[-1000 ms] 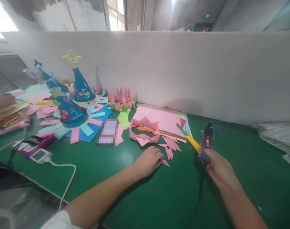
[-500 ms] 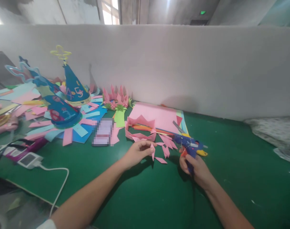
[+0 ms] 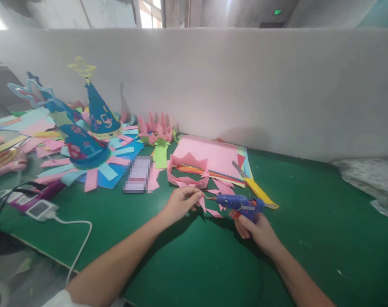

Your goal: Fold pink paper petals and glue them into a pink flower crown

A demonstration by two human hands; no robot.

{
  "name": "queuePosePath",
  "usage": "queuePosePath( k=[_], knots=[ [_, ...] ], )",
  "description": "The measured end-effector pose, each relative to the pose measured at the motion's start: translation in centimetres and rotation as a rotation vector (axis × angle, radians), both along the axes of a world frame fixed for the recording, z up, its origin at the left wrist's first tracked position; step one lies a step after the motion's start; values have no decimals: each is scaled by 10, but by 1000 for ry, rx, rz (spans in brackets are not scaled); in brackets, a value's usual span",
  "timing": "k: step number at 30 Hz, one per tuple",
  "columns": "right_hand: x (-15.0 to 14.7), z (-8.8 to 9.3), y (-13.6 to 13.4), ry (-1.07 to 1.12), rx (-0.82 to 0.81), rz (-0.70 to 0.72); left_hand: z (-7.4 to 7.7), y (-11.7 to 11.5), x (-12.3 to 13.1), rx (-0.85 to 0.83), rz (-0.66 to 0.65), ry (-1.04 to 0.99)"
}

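Note:
My right hand [image 3: 256, 228] grips a blue glue gun [image 3: 240, 203] by its handle, and the nozzle points left. My left hand [image 3: 181, 201] pinches a small pink paper petal [image 3: 202, 204] just above the green table [image 3: 308, 238]. The nozzle tip sits a finger's width from that petal. More pink petal scraps [image 3: 222, 187] lie beside it, and a pink zigzag paper ring [image 3: 187, 170] stands just behind my left hand.
A stack of coloured paper [image 3: 209, 155] with yellow-handled scissors [image 3: 254, 189] lies behind the glue gun. Blue party hats [image 3: 101, 117], paper strips, pink paper flowers [image 3: 155, 128] and a phone [image 3: 139, 174] fill the left. A white charger and cable [image 3: 42, 209] lie near the left edge. A white partition runs along the back.
My right hand brought the glue gun from the right and turned it level, nozzle toward the left. My left hand picked a pink petal up off the table.

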State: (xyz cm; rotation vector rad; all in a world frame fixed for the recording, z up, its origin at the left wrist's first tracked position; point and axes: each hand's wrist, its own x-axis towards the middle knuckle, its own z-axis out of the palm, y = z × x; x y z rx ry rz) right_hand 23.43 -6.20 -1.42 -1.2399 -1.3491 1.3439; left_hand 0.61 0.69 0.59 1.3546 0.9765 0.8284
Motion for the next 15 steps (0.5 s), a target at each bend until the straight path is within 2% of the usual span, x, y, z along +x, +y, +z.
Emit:
queuePosePath(
  k=[3,7,15],
  knots=[
    [1,-3,0,6,5,-6,-1,-1,0,6,-29,-18],
    [3,-7,1,69,29,-37,-1,1,0,-94,-75,-79],
    [4,-8,3,110,48,-110,1,6,-4,-176,-56,-166]
  ],
)
